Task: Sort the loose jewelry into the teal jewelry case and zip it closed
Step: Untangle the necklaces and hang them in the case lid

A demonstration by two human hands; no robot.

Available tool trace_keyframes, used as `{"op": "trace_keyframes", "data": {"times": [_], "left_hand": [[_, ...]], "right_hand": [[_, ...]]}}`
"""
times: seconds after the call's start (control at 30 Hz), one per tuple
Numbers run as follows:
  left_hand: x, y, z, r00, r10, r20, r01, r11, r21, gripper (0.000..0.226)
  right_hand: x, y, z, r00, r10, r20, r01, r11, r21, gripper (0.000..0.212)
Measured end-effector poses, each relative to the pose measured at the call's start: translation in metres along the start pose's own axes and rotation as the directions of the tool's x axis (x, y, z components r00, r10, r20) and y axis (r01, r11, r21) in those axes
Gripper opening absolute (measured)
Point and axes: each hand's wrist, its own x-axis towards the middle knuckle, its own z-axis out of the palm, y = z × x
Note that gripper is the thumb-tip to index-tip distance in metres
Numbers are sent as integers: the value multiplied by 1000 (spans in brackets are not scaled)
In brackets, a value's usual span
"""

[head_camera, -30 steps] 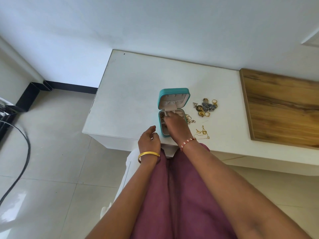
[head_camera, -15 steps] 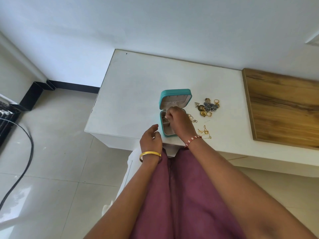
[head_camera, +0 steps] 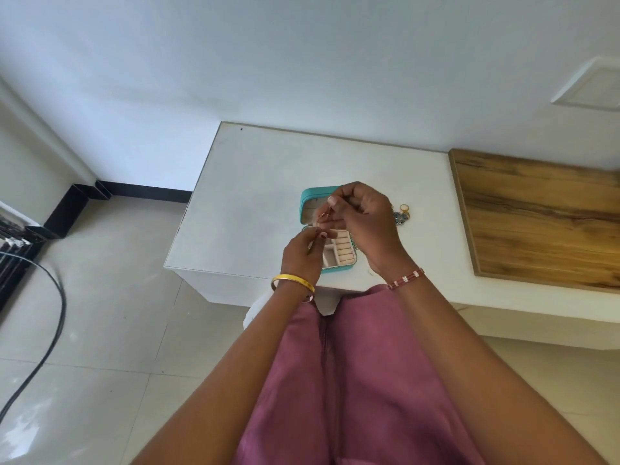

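Over the case: between my two hands I see a thin reddish-gold piece of jewelry (head_camera: 322, 214), raised just above the open box; I cannot tell whether it is an earring or a bit of chain.
Case: the small square teal zip-up jewelry case (head_camera: 339, 269) sits open near the front edge of the white counter (head_camera: 255, 196), lid (head_camera: 310, 204) propped up at the back, pale pink lining with little compartments and ring rolls showing in the base.
Right hand: my right hand (head_camera: 364, 218) is lifted in front of the lid, its fingers (head_camera: 335, 204) curled, thumb and forefinger pinching the upper end of the thin piece.
Left hand: my left hand (head_camera: 303, 255) is just below, over the case's left side, its fingers (head_camera: 318, 233) pinching the lower end of the same piece.
Loose jewelry: a small heap of gold rings and dark blue-grey beaded pieces (head_camera: 402, 214) lies on the counter just right of the case, mostly hidden behind my right hand.
Wrists: a plain gold bangle (head_camera: 292, 281) on the left, a red-and-white beaded bracelet (head_camera: 406, 278) on the right.
Surroundings: a brown wood-grain panel (head_camera: 543, 216) adjoins the counter on the right; maroon cloth (head_camera: 362, 380) covers my lap; a black cable (head_camera: 43, 350) curves across the pale tiled floor at left.
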Motion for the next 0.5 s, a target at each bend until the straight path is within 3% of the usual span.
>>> {"op": "trace_keyframes", "data": {"times": [0.1, 0.17, 0.33, 0.43, 0.5], "left_hand": [[-5, 1, -7, 999, -31, 45, 36, 994, -103, 25], [-11, 4, -14, 985, -133, 110, 157, 955, -252, 24], [-17, 10, -24, 927, -247, 282, 374, 634, -676, 25], [-17, 21, -26, 910, -240, 339, 413, 439, -798, 29], [-17, 29, -25, 910, -240, 339, 408, 365, -837, 31]], "right_hand": [[-9, -13, -11, 998, -49, -39, 51, 997, 56, 13], [-13, -16, -20, 996, -62, -71, 67, 995, 68, 12], [-22, -2, -35, 991, 8, -134, 7, 994, 106, 10], [-32, 17, -34, 975, 177, -135, -154, 975, 160, 16], [-40, 31, -31, 941, 310, -137, -282, 940, 193, 17]]}}
